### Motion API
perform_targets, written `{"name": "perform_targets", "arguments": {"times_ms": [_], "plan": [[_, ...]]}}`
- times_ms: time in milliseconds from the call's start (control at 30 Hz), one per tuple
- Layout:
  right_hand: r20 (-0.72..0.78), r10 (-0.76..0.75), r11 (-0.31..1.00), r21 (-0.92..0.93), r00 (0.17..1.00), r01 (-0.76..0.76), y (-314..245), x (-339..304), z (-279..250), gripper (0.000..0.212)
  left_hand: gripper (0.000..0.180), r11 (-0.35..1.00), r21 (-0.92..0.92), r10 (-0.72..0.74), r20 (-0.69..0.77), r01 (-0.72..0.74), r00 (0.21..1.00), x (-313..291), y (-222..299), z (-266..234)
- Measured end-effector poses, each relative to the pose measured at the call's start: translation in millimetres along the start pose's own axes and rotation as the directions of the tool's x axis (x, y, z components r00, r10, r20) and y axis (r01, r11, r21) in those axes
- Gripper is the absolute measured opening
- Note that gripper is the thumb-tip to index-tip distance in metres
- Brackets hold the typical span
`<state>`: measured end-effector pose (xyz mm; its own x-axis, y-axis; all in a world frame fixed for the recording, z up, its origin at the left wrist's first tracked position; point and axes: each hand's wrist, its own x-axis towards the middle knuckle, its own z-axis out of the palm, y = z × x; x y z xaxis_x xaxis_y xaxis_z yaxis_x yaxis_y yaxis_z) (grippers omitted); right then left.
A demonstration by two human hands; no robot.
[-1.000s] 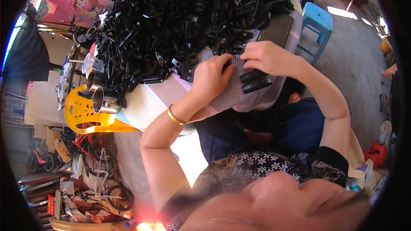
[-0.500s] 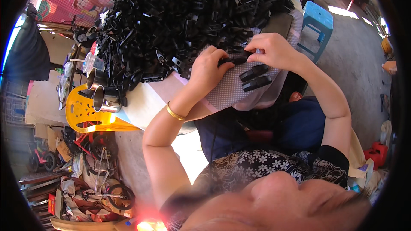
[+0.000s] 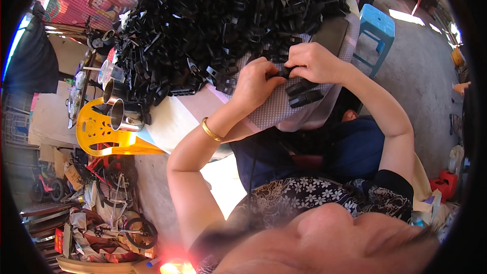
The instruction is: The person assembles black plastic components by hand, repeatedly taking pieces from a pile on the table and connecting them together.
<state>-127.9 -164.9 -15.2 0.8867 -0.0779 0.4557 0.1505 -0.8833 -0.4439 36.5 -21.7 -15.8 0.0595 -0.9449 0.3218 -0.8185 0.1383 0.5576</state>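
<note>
Between my two hands is a small black plastic part [image 3: 284,73], mostly covered by the fingers. My left hand [image 3: 255,84] pinches its left end with thumb and fingers, and my right hand [image 3: 315,63] pinches the right end from the other side. Just below my right hand, two longer black plastic pieces [image 3: 306,98] lie side by side on the checked tablecloth [image 3: 270,110]. Beyond both hands rises a large heap of loose black plastic parts [image 3: 228,20], spreading over most of the table.
A dark flat object [image 3: 329,34] lies at the table's right edge, with a blue stool [image 3: 377,26] beyond. Two metal cups [image 3: 125,115] stand at the left over a yellow chair [image 3: 91,127]. Bicycles [image 3: 122,198] and clutter fill the floor at lower left.
My hands have drawn closer together around the small black part. My left hand has shifted slightly right, and my right hand has turned with its fingers more curled.
</note>
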Motion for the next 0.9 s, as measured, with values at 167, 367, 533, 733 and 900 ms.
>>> {"name": "perform_targets", "arguments": {"times_ms": [167, 367, 533, 733, 900], "plan": [[0.050, 0.068, 0.995, 0.063, 0.996, -0.071, 0, -4, -10, 0.021, 0.022, 0.989, -0.147, 0.001, 0.095, 0.013, 0.996, 1, 0, 0], [-0.447, 0.242, 0.793, -0.420, 0.861, -0.441, 35, 5, -43, 0.037, 0.019, 0.985, -0.092, 0.156, 0.086, -0.148, 0.984, 1, 6, -1], [-0.408, 0.278, 0.616, -0.619, 0.870, -0.487, 60, 23, -34, 0.052, 0.020, 0.972, -0.087, 0.226, 0.106, -0.217, 0.968, 1, 1, -1], [-0.550, 0.267, 0.658, -0.496, 0.791, -0.567, 47, 12, -47, 0.044, 0.023, 0.974, -0.204, 0.122, 0.098, -0.100, 0.988, 0, 4, -7], [-0.125, 0.563, 0.774, 0.428, 0.817, -0.467, 6, -2, -47, 0.042, 0.037, 0.977, 0.002, 0.204, -0.332, -0.215, 0.921, 5, 11, -1]]}}
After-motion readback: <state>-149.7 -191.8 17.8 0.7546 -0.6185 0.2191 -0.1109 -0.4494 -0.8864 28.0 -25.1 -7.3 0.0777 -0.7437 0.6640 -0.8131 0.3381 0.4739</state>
